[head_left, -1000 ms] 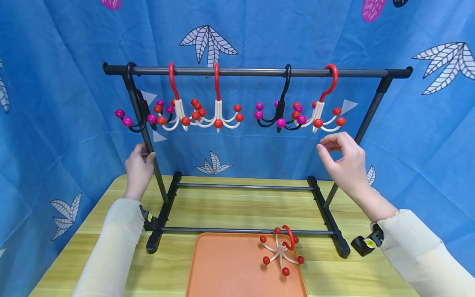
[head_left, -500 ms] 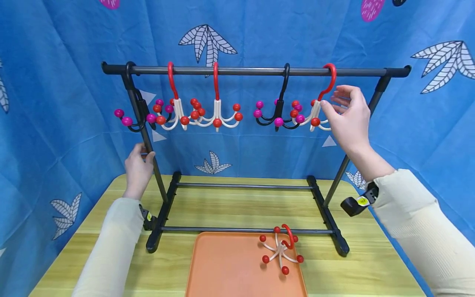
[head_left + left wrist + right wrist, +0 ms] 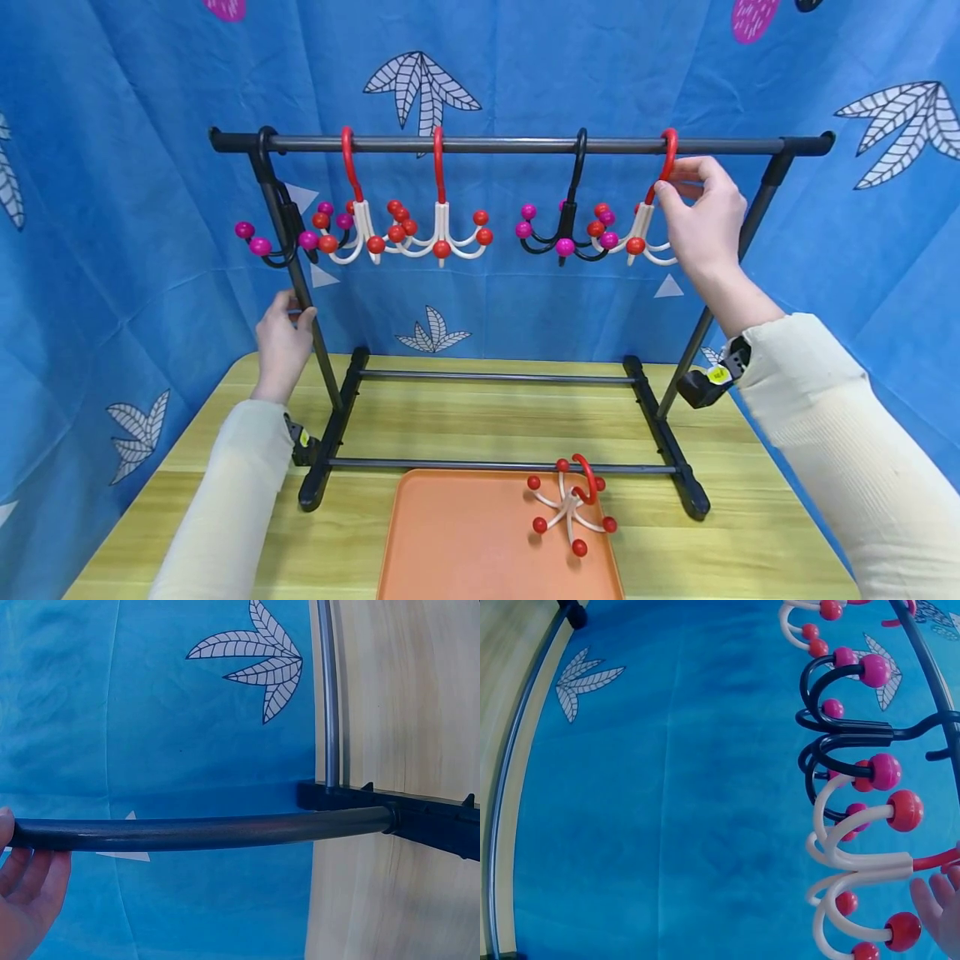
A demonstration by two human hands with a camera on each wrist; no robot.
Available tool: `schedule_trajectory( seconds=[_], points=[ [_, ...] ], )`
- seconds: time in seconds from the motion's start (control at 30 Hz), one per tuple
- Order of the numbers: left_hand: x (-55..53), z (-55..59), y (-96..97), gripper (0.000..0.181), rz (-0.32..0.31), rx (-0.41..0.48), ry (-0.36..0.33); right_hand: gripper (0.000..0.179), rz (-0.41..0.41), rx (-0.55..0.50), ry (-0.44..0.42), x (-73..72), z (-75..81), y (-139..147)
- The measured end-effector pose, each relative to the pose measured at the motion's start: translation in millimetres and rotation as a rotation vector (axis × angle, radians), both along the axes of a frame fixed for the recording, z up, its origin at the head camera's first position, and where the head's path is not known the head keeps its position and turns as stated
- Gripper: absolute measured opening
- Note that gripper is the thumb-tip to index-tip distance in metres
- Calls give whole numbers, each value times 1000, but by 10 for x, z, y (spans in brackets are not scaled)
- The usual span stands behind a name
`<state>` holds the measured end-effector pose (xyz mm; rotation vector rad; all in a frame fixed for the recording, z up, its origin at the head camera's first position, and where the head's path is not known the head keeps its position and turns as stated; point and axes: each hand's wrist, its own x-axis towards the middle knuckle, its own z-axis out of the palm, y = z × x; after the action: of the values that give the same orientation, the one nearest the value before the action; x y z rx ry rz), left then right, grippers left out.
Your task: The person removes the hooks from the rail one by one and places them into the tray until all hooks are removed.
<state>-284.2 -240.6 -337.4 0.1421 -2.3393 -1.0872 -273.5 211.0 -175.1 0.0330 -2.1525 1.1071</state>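
My right hand (image 3: 705, 221) pinches the red hook of the rightmost white multi-hook hanger (image 3: 640, 223), thumb in front and fingers behind. That hanger hangs on the top bar (image 3: 510, 145) of a dark garment rack; red balls tip its curved arms. In the right wrist view, fingers (image 3: 934, 904) show beside the red hook. My left hand (image 3: 283, 346) holds the rack's left post (image 3: 318, 346); the left wrist view shows thumb and fingers on either side of the post (image 3: 187, 834). A black hanger with magenta balls (image 3: 567, 221) hangs just left of the right hand's hanger.
Further left on the bar hang two white hangers (image 3: 441, 218) (image 3: 363, 221) and a black one (image 3: 289, 227). Another white hanger with a red hook (image 3: 568, 504) lies on an orange tray (image 3: 457, 533) before the rack. A patterned blue cloth (image 3: 480, 317) hangs behind the wooden table (image 3: 750, 550).
My right hand has risen from below the rightmost hanger to its red hook and taken hold of it. The hook has turned slightly on the bar. My left hand stays on the post.
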Motion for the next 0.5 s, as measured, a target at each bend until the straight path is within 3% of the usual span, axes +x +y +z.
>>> schedule_trajectory(
  seconds=[0.17, 0.5],
  points=[
    [3, 1, -2, 29, 1, 0, 1, 33, 8, -8, 6, -6, 35, -4],
    [-13, -9, -7, 29, 2, -1, 10, 26, 53, -122, 113, 79, 155, 44]
  ],
)
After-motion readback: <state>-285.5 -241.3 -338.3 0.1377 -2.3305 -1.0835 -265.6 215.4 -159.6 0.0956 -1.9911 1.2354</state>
